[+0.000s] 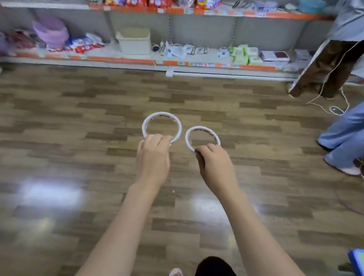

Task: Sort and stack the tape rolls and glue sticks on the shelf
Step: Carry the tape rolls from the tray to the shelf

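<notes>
My left hand (154,151) holds a thin white tape roll (162,115) by its near edge, out in front of me above the wooden floor. My right hand (213,161) pinches a second thin white tape roll (203,129), slightly smaller in view, just to the right of the first. Both rolls are rings with wide hollow centres and red print on the inner face. They are side by side and do not touch. No glue sticks can be made out. The view is motion-blurred.
A long shop shelf (126,61) with orange price strips runs across the back, holding detergent bags, a purple basin, a white bin and small packets. Two people stand at the right (357,125), with a white cable on the floor. A blue-edged surface (362,269) sits lower right.
</notes>
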{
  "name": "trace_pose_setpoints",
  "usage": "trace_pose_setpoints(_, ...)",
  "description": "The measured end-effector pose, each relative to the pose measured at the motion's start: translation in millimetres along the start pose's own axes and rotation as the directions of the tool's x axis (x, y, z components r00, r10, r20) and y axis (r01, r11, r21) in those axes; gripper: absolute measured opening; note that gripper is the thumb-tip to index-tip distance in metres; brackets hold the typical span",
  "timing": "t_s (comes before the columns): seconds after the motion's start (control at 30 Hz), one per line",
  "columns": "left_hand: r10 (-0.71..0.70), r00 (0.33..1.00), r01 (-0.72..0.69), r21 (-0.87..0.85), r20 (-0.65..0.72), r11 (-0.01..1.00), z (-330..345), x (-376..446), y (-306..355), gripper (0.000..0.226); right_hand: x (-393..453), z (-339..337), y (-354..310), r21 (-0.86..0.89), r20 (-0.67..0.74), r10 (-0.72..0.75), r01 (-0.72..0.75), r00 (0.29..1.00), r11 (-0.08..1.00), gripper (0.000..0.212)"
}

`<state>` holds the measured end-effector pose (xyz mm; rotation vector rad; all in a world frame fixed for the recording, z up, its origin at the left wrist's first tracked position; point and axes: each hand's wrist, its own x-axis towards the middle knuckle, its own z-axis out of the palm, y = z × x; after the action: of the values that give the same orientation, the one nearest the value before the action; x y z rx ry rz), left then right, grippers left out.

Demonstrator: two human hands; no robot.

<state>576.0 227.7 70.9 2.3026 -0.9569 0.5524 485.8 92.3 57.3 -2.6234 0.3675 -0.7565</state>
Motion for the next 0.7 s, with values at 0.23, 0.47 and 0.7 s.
trace_pose_setpoints(0.23, -0.070, 0.997, 0.068, 0.050, 0.032, 0.996, 32.4, 67.2, -37.9, 0.026, 79.6, 33.7, 23.7, 0.003, 0.018, -0.013, 0.013, 1.000, 1.000, 0.020)
trace_pose_setpoints(0.47, -0.138, 0.988, 0.134, 0.069, 0.063, 0.989, 90.3, 183.5, -60.8, 0.019, 201.1, 55.2, 72.2, 0.009, 0.006, -0.037, 0.037, 0.999, 0.999, 0.014)
trace_pose_setpoints(0.7, -0.203, 0.978, 0.199, 0.090, 0.038, 0.976, 135.7, 300.6, -87.8, 0.018, 335.5, 78.6, 118.9, 0.005, -0.010, -0.078, 0.078, 0.997, 0.997, 0.013)
